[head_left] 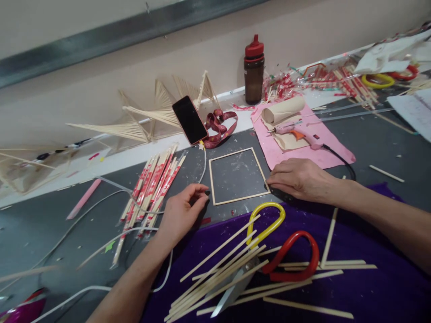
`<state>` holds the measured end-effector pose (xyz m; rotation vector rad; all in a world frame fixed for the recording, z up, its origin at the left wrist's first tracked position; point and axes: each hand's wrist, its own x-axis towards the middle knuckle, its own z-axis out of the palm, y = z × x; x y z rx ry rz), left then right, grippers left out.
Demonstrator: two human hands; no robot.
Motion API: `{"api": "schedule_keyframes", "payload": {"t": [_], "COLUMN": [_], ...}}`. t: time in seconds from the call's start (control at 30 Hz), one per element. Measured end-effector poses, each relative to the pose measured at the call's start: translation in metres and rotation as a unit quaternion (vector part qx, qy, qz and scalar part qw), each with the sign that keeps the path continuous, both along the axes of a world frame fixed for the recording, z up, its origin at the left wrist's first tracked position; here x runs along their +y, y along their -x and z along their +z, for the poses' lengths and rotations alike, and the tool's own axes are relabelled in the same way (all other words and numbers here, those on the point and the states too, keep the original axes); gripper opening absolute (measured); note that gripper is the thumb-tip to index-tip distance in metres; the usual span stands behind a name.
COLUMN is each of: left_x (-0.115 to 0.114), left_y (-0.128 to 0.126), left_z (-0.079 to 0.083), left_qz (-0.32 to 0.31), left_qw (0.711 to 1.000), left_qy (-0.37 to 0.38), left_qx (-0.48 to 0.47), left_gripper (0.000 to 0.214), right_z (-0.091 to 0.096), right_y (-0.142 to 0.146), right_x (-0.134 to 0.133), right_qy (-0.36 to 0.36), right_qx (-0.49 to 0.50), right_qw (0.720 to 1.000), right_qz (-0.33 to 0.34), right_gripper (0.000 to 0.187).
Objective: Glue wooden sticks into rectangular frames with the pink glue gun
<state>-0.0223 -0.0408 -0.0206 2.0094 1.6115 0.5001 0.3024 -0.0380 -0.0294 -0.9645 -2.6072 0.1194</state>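
A square frame of thin wooden sticks (238,198) lies flat on the grey tabletop between my hands. My left hand (183,210) rests beside its near left corner, thumb and curled fingers slightly apart, with nothing visible between them. At the right side of the square, my right hand (299,179) has its fingers drawn together on the edge by the near right corner; its lower fingers are partly hidden. Closer to me, scissors with one yellow and one red handle (313,258) lie among loose wooden sticks (215,273) on purple cloth (380,233).
A pink hot glue gun (303,134) lies on a pink sheet (326,157) beside a cardboard tube (284,110). Wrapped chopsticks (151,184) and white cables lie left. Behind are a phone (190,120), a lanyard (218,130), a bottle (254,74) and stick structures (134,121).
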Motion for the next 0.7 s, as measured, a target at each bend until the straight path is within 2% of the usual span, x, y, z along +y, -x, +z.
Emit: {"api": "schedule_keyframes", "payload": {"t": [0.13, 0.23, 0.37, 0.5, 0.7], "left_x": [0.002, 0.004, 0.003, 0.002, 0.002], "left_y": [0.001, 0.001, -0.001, -0.003, -0.007], "left_z": [-0.006, -0.012, -0.013, -0.011, -0.009], "left_qz": [-0.021, -0.047, -0.046, -0.045, -0.070], "left_qw": [0.997, 0.992, 0.990, 0.990, 0.988], "left_qy": [-0.055, -0.098, -0.098, -0.100, -0.110], "left_qx": [0.044, 0.063, 0.087, 0.090, 0.080], "left_gripper": [0.031, 0.033, 0.033, 0.033, 0.028], "right_z": [0.008, 0.009, 0.006, 0.002, -0.002], "right_y": [-0.002, -0.001, 0.001, 0.004, 0.009], "right_x": [0.000, 0.000, 0.000, 0.001, 0.003], "right_qy": [0.029, 0.028, 0.029, -0.006, -0.023], "right_qx": [-0.060, -0.089, -0.081, -0.082, -0.079], "right_qw": [0.996, 0.994, 0.996, 0.997, 0.996], "right_qz": [-0.054, -0.062, -0.039, 0.004, 0.032], "right_gripper": [0.023, 0.021, 0.018, 0.020, 0.021]}}
